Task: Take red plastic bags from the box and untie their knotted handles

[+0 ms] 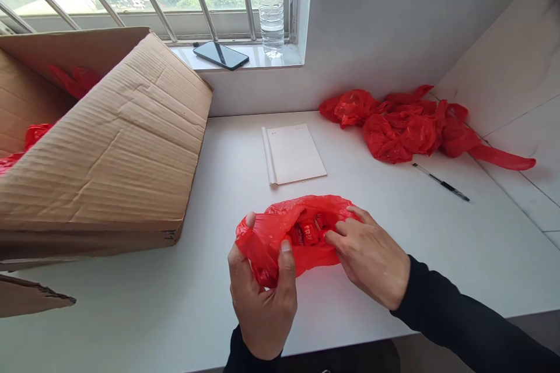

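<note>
No text can be read with certainty. Pale characters on a red packet (310, 232) in the red bag (317, 256), between the left fingers (286, 265) and right fingers (336, 240), are too small; so are dark marks on the carton's (144, 157) lower corner, left of the fingers, and specks on the white notebook (298, 157) beyond them.

between the fingers of the left hand (265, 309) and those of the right hand (371, 253) is a bag (312, 254), with packets (310, 233) inside it. straight beyond the fingers, a notebook (295, 154) lies on the table (210, 303). farther out to the right of the fingers lies a pen (441, 182), and behind it a heap of bags (406, 125) along the wall (376, 41). left of the fingers is a box (109, 145) with film (37, 134) in it. farthest beyond the fingers, on the sill (284, 57), a phone (221, 55) lies left of a bottle (271, 6).
</note>
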`<state>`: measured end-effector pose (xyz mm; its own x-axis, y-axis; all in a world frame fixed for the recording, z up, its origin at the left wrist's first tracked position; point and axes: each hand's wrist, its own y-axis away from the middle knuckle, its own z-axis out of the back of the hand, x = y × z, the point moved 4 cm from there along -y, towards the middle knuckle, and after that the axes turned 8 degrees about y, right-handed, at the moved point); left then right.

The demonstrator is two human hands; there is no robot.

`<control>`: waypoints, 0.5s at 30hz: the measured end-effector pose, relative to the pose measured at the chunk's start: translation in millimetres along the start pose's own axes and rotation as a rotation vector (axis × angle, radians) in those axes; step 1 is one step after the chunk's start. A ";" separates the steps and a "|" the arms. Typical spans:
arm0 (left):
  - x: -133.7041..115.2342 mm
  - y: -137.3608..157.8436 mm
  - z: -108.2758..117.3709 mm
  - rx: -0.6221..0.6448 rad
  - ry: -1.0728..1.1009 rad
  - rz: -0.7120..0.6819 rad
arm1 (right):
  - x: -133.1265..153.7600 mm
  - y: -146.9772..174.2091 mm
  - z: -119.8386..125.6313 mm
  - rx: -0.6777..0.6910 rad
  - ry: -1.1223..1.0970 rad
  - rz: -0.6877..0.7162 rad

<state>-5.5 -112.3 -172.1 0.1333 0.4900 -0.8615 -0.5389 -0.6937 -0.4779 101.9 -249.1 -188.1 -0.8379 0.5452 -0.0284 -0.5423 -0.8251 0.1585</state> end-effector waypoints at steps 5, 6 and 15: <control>-2.1 3.8 -3.5 0.071 -0.003 0.015 | -3.0 0.3 -9.1 0.050 -0.004 -0.044; -2.3 4.5 -4.2 0.084 0.003 0.020 | -4.9 -1.1 -9.6 0.034 -0.013 -0.060; -13.3 -6.1 8.9 0.232 0.052 0.113 | -24.5 26.3 20.3 -0.339 -0.082 -0.097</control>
<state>-11.4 -109.9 -156.3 0.1011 0.3841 -0.9178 -0.7280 -0.6002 -0.3314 109.5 -281.2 -163.2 -0.7813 0.6219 0.0537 -0.6203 -0.7640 -0.1777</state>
